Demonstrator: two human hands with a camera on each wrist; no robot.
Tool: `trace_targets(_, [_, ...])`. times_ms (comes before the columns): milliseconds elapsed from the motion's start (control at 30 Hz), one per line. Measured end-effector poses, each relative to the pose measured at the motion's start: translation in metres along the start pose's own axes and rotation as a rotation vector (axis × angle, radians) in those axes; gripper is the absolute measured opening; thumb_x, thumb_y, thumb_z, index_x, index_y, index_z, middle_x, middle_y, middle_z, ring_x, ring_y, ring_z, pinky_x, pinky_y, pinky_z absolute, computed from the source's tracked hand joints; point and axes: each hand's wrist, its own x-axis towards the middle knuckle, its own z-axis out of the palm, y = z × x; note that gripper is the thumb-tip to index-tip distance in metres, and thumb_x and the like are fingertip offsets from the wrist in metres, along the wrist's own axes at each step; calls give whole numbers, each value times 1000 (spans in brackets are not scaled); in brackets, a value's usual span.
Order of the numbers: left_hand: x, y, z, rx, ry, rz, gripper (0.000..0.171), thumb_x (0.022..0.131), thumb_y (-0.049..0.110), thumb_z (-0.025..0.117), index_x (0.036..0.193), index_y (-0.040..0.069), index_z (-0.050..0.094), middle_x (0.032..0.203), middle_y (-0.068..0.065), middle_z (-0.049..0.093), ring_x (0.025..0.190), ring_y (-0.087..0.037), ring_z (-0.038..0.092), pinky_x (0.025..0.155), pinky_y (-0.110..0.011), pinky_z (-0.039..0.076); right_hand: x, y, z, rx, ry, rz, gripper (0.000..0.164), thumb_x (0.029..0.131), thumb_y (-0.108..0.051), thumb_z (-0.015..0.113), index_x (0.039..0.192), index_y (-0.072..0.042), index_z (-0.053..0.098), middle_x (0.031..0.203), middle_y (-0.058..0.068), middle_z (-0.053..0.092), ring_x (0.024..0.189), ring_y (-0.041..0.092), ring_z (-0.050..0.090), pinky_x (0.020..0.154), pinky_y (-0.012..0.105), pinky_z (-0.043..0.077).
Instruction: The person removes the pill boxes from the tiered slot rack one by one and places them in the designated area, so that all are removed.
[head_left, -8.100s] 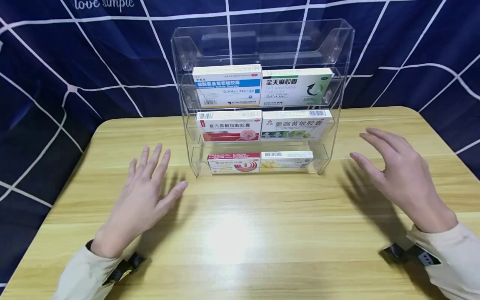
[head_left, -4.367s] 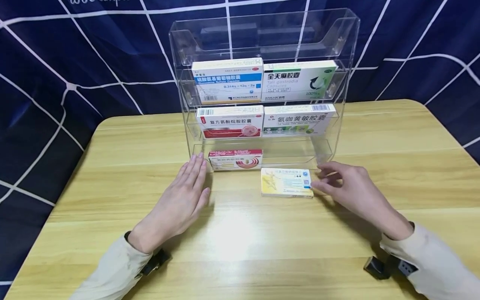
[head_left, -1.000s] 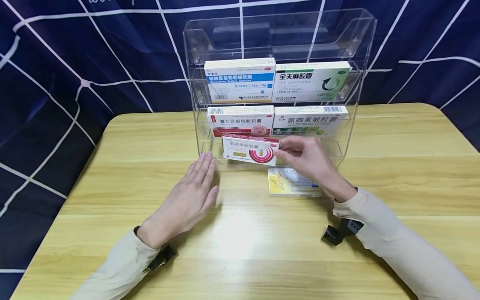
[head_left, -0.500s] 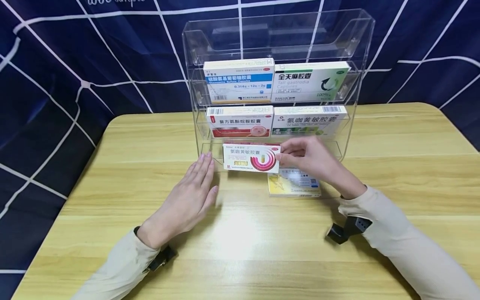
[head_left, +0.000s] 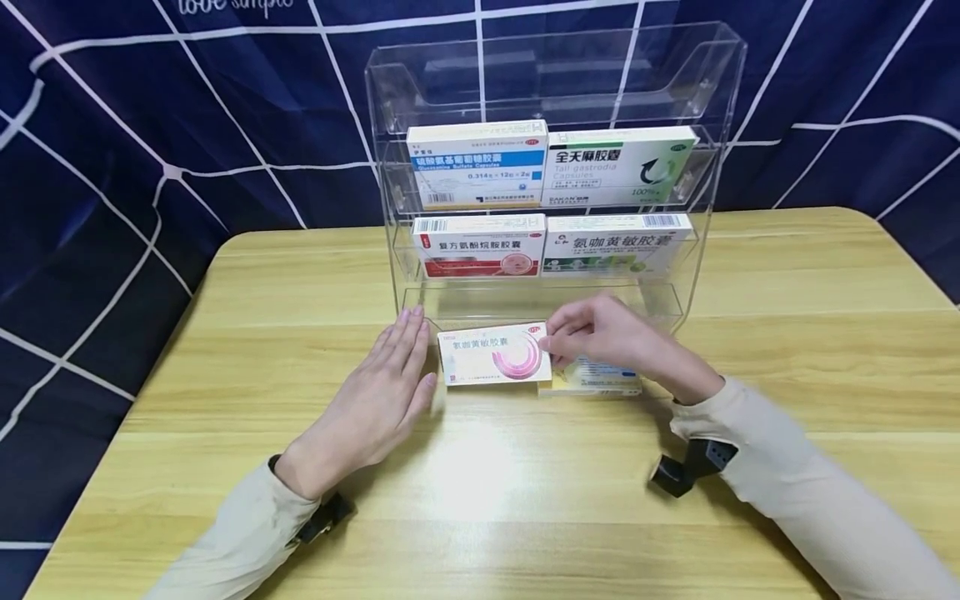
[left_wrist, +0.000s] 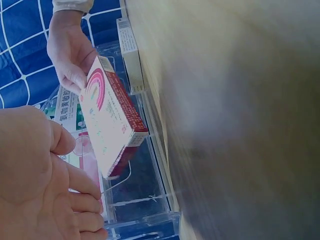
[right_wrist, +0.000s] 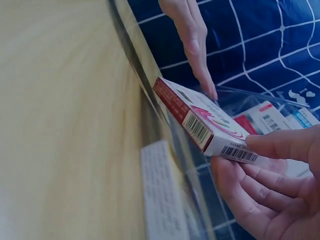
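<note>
Your right hand (head_left: 600, 337) has the pink-ringed box (head_left: 487, 357), its fingers (right_wrist: 265, 195) pinching one short end, thumb on the printed face and the others beneath. From that grip the box reaches out to your left, its long axis running roughly side to side, nearly in line with the front edge of the clear rack (head_left: 465, 297). So nearly all its length hangs past your fingers, on the side of your left hand. In both wrist views it is held tilted, printed face up, and looks clear of the tabletop (head_left: 570, 500).

Your right hand is the nearer one, since it already grips the box. Your left hand (head_left: 363, 404) is free, fingers straight and together, thumb apart, with the fingertips by the rack's lower left corner. The box's loose end sits just beside those fingertips; you can't tell from here whether they touch.

Seen from above, the near right corner of the box overlaps the yellow-and-white box (head_left: 600, 382) lying flat in front of the rack. Mind that overlap: any lowering should depend on how far left of that flat box your held one is.
</note>
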Motion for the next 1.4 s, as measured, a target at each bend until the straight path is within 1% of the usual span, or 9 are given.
trace_targets(167, [0, 0, 0, 2, 5, -1, 60, 104, 29, 31, 147, -12, 20, 156, -27, 9, 146, -36, 8, 119, -44, 12, 5, 4, 14, 104, -58, 18, 30, 89, -5, 66, 113, 11, 59, 87, 13, 71, 71, 24, 69, 70, 33, 60])
trace_targets(333, [0, 0, 1, 9, 5, -1, 60, 104, 30, 31, 147, -12, 20, 156, -27, 9, 146, -36, 8, 119, -45, 13, 7, 4, 24, 104, -36, -5, 39, 89, -6, 67, 122, 11, 55, 82, 12, 71, 69, 25, 69, 67, 34, 60])
trace_targets(533, [1, 1, 1, 13, 4, 9, 60, 104, 29, 31, 147, -12, 21, 156, -27, 10, 145, -37, 8, 119, -45, 13, -4, -3, 34, -226, 123, -226, 29, 88, -6, 68, 113, 7, 62, 70, 3, 68, 57, 13, 60, 55, 25, 55])
trace_targets(667, [2, 1, 0, 11, 3, 14, 59, 104, 28, 30, 146, -12, 21, 156, -27, 9, 146, -36, 7, 119, -44, 12, -14, -17, 53, -574, 247, -420, 24, 83, -4, 72, 105, 4, 68, 85, 7, 70, 72, 16, 65, 64, 26, 57])
trace_targets(833, [2, 1, 0, 8, 4, 13, 60, 104, 28, 31, 146, -13, 21, 156, -27, 10, 145, -36, 7, 119, -45, 12, -18, -29, 90, -981, 172, -475, 28, 80, 3, 71, 107, 4, 67, 109, 19, 66, 98, 31, 64, 82, 35, 58])
trace_targets(933, [0, 1, 0, 7, 5, 6, 59, 104, 28, 32, 146, -13, 21, 155, -27, 10, 145, -36, 7, 119, -46, 13, -15, -31, 107, -1134, 126, -473, 33, 81, 5, 68, 114, 6, 64, 118, 22, 62, 108, 35, 60, 92, 39, 54])
trace_targets(1000, [-1, 1, 1, 9, 6, 5, 59, 104, 28, 32, 146, -13, 22, 155, -27, 11, 145, -37, 8, 118, -46, 14, -13, -31, 113, -1187, 126, -449, 36, 82, 3, 68, 118, 5, 63, 123, 23, 61, 113, 37, 58, 96, 40, 51])
trace_targets(1233, [-2, 1, 1, 4, 7, -3, 59, 104, 26, 32, 147, -12, 21, 156, -26, 10, 145, -36, 8, 119, -45, 13, -8, -29, 118, -1206, 161, -430, 21, 79, 4, 68, 100, 2, 66, 88, 12, 63, 82, 25, 60, 70, 33, 57])
trace_targets(1400, [-1, 1, 2, 7, 13, 1, 59, 103, 26, 31, 147, -12, 22, 156, -27, 11, 145, -36, 9, 119, -45, 13, -6, -26, 118, -1215, 212, -444, 19, 77, 3, 69, 96, 2, 68, 82, 13, 61, 77, 25, 59, 65, 32, 57])
